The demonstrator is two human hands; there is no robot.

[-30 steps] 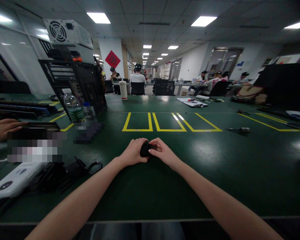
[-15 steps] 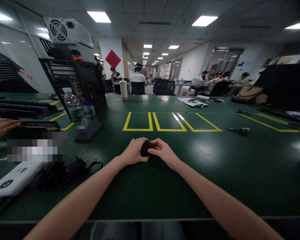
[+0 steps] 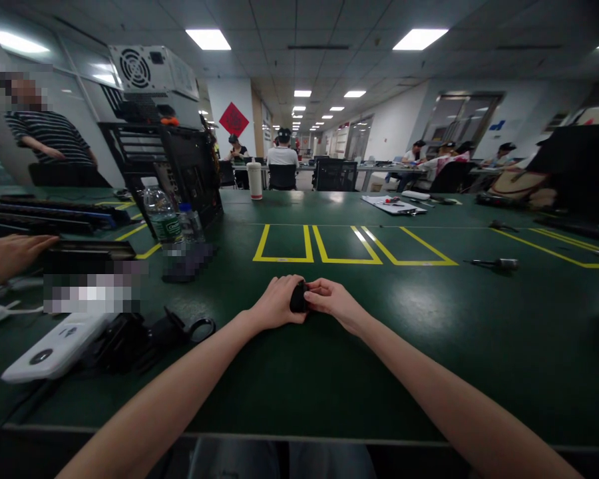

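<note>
My left hand (image 3: 279, 303) is wrapped round a small black rounded object (image 3: 298, 299), just above or on the green table (image 3: 299, 372). From the other side, the thumb and fingers of my right hand (image 3: 332, 299) pinch at its right edge. Both hands cover much of the object, so its kind does not show. The yellow taped boxes (image 3: 283, 260) lie on the table just beyond my hands.
Black gear with a ring (image 3: 202, 328) and a white device (image 3: 54, 352) lie to my left. A co-worker's hand (image 3: 14, 256) rests nearby. Water bottles (image 3: 162, 216) stand beside a black computer frame (image 3: 190, 173). A screwdriver-like tool (image 3: 502, 264) lies right.
The whole view has shifted, so the scene sits slightly further right. My hands keep hold of the black object, with the right fingers slightly changed in pose. A standing person at left shows more fully.
</note>
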